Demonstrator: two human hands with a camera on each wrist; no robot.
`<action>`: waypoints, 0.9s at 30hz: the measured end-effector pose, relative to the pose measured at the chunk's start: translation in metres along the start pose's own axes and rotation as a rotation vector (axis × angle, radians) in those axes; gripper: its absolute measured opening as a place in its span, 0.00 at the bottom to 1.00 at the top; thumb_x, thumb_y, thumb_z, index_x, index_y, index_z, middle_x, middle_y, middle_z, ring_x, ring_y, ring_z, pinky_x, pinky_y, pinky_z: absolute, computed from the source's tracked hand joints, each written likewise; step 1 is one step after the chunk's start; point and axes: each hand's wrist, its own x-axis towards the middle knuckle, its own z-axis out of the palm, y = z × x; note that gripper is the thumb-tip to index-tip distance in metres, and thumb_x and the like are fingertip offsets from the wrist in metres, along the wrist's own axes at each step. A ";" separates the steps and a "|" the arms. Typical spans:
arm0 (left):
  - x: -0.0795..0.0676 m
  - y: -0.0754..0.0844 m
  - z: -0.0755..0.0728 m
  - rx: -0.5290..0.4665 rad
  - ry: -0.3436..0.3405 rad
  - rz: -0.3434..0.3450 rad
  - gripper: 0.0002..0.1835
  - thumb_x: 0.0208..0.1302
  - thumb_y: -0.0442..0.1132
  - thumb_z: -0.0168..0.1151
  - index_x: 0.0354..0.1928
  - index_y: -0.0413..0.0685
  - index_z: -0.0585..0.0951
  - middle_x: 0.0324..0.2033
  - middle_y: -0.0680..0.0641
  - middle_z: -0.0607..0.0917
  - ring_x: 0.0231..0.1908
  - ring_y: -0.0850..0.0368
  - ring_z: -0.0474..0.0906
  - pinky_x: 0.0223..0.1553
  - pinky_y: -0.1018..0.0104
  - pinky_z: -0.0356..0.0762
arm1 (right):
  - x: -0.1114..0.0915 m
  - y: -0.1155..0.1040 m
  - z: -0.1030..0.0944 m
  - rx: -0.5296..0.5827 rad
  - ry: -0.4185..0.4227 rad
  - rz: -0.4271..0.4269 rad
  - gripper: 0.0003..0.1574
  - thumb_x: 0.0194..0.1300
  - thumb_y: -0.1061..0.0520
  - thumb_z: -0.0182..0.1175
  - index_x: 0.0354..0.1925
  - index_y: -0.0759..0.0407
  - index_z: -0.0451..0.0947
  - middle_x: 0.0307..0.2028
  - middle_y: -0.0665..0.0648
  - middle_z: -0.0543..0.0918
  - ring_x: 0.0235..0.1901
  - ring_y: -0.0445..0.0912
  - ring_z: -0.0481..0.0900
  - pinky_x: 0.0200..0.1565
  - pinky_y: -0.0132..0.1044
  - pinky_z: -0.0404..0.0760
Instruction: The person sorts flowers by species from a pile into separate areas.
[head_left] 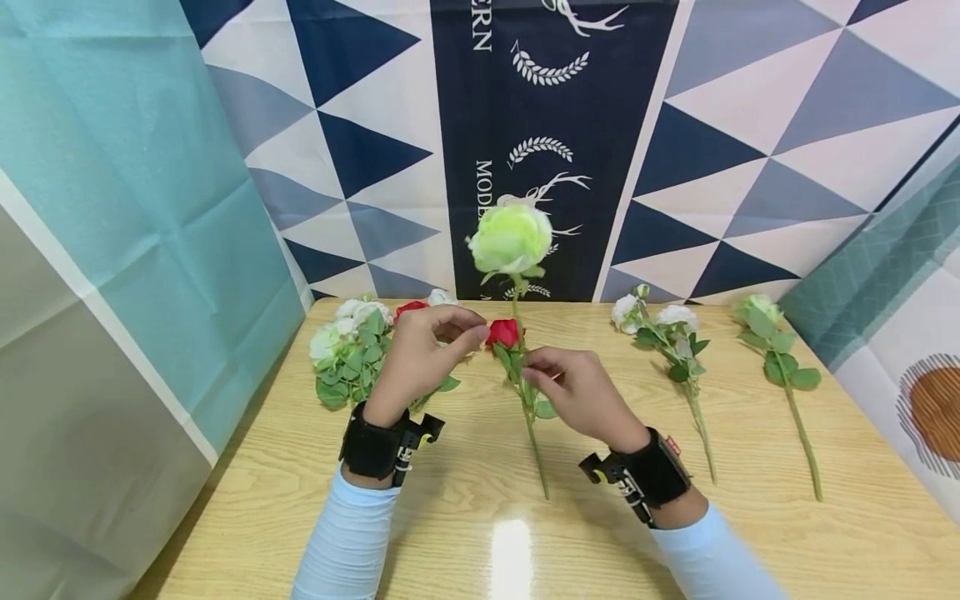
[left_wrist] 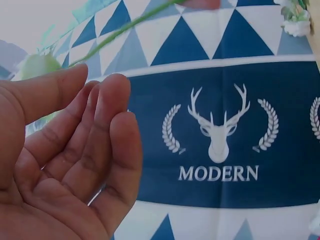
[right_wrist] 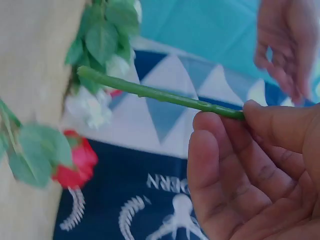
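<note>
A pale green artificial flower [head_left: 513, 240] stands upright above the table, its thin stem [right_wrist: 160, 95] pinched between the thumb and fingers of my right hand [head_left: 576, 393]. The lower stem end pokes out past those fingers in the right wrist view. My left hand [head_left: 426, 354] hovers to the left of the stem with fingers bent loosely and nothing in them; the left wrist view shows a gap between thumb and fingertips [left_wrist: 116, 90]. Behind the hands a red rose [head_left: 504, 333] lies on the table, its leafy stem partly hidden by my right hand.
Several white, green and red flowers [head_left: 348, 342] lie bunched at the back left of the wooden table [head_left: 450, 533]. To the right are a white flower stem [head_left: 678, 333] and a separate pale green one [head_left: 780, 358]. A patterned cloth [head_left: 375, 150] hangs behind.
</note>
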 end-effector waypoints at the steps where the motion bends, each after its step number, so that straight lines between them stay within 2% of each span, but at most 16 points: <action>1: 0.000 -0.002 -0.002 0.009 0.008 -0.001 0.07 0.71 0.41 0.68 0.44 0.48 0.89 0.33 0.53 0.89 0.31 0.60 0.84 0.32 0.62 0.80 | 0.000 0.001 -0.006 -0.022 0.018 0.006 0.07 0.72 0.63 0.63 0.46 0.60 0.87 0.38 0.54 0.89 0.33 0.42 0.85 0.37 0.38 0.85; 5: 0.000 -0.009 -0.012 0.034 0.046 0.001 0.08 0.71 0.41 0.68 0.43 0.46 0.89 0.33 0.51 0.89 0.31 0.61 0.84 0.35 0.63 0.80 | -0.003 0.009 -0.034 -0.131 0.109 0.043 0.10 0.73 0.62 0.63 0.49 0.64 0.86 0.39 0.58 0.90 0.34 0.46 0.86 0.37 0.40 0.85; 8: 0.001 -0.014 -0.020 0.040 0.084 -0.003 0.08 0.71 0.41 0.68 0.42 0.44 0.89 0.31 0.50 0.89 0.29 0.60 0.84 0.34 0.63 0.80 | -0.008 0.017 -0.060 -0.229 0.173 0.079 0.11 0.74 0.61 0.62 0.50 0.65 0.85 0.36 0.58 0.89 0.32 0.47 0.86 0.35 0.39 0.83; 13: 0.000 -0.020 -0.032 0.048 0.124 -0.038 0.09 0.70 0.42 0.68 0.42 0.43 0.89 0.28 0.50 0.88 0.28 0.59 0.83 0.32 0.63 0.79 | -0.022 0.034 -0.105 -0.387 0.230 0.156 0.13 0.75 0.60 0.61 0.50 0.68 0.84 0.35 0.65 0.88 0.31 0.54 0.83 0.34 0.45 0.78; 17: -0.001 -0.028 -0.040 0.063 0.144 -0.057 0.11 0.72 0.45 0.67 0.43 0.44 0.89 0.27 0.50 0.88 0.28 0.58 0.83 0.32 0.64 0.78 | -0.039 0.052 -0.138 -0.487 0.257 0.260 0.15 0.75 0.60 0.61 0.51 0.70 0.83 0.38 0.71 0.87 0.32 0.61 0.83 0.33 0.50 0.75; 22: -0.002 -0.039 -0.049 0.077 0.162 -0.077 0.11 0.72 0.44 0.66 0.43 0.44 0.89 0.26 0.48 0.87 0.27 0.57 0.82 0.29 0.64 0.74 | -0.066 0.077 -0.172 -0.550 0.269 0.415 0.16 0.75 0.58 0.60 0.51 0.70 0.83 0.40 0.73 0.86 0.32 0.65 0.82 0.29 0.49 0.74; 24: -0.002 -0.043 -0.051 0.082 0.164 -0.093 0.11 0.72 0.44 0.66 0.43 0.44 0.89 0.26 0.45 0.87 0.27 0.56 0.82 0.28 0.64 0.73 | -0.078 0.086 -0.183 -0.550 0.245 0.506 0.18 0.75 0.57 0.58 0.52 0.71 0.82 0.43 0.75 0.85 0.36 0.68 0.81 0.29 0.51 0.74; 27: -0.002 -0.047 -0.053 0.084 0.153 -0.115 0.12 0.73 0.44 0.66 0.44 0.42 0.89 0.27 0.42 0.88 0.27 0.55 0.81 0.28 0.64 0.72 | -0.095 0.100 -0.196 -0.559 0.185 0.652 0.19 0.76 0.57 0.57 0.51 0.74 0.80 0.44 0.78 0.83 0.36 0.70 0.80 0.26 0.52 0.75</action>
